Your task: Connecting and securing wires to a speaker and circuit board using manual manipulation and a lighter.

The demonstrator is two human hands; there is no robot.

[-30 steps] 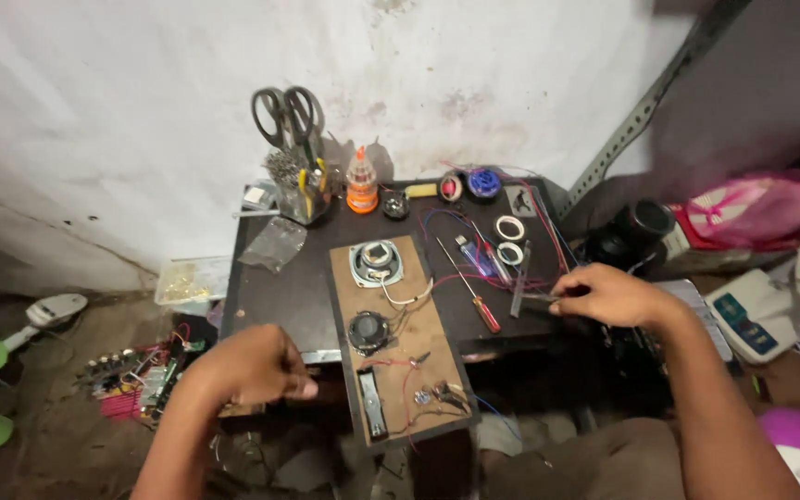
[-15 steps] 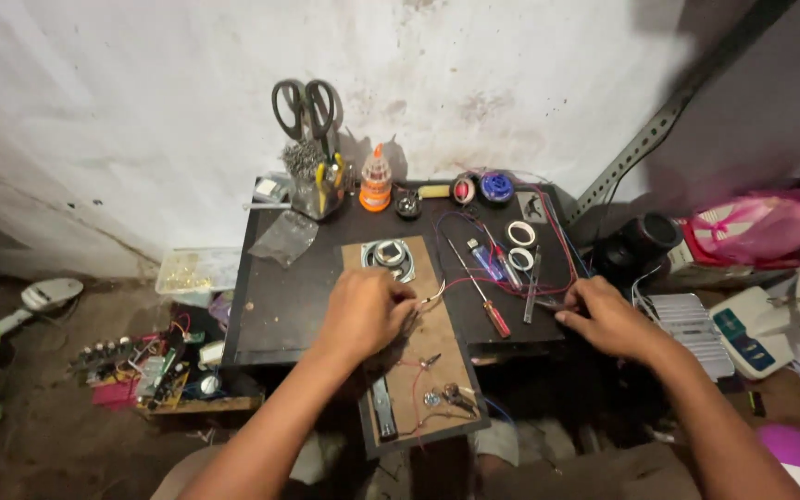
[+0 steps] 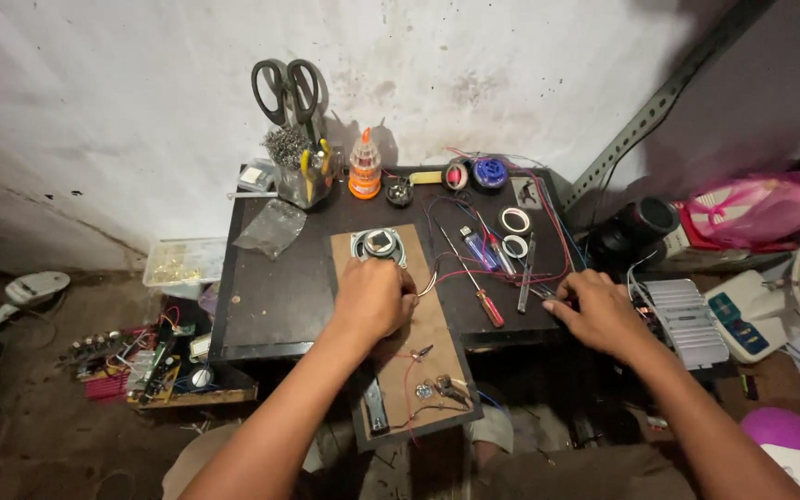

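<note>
Left hand (image 3: pixel 374 298) lay palm-down, gripping nothing, on the board (image 3: pixel 437 324) below the speaker (image 3: pixel 380 244) (light, fragile cone; hold by frame). Right hand (image 3: pixel 599 313), right of board, pinched wires (image 3: pixel 548 294).

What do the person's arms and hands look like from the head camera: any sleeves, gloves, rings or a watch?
Both forearms are bare up to the frame edge, with no sleeves in view. The left hand and the right hand wear no gloves. No watch, band or ring shows on the wrists or fingers, though small details are hard to tell.
</note>
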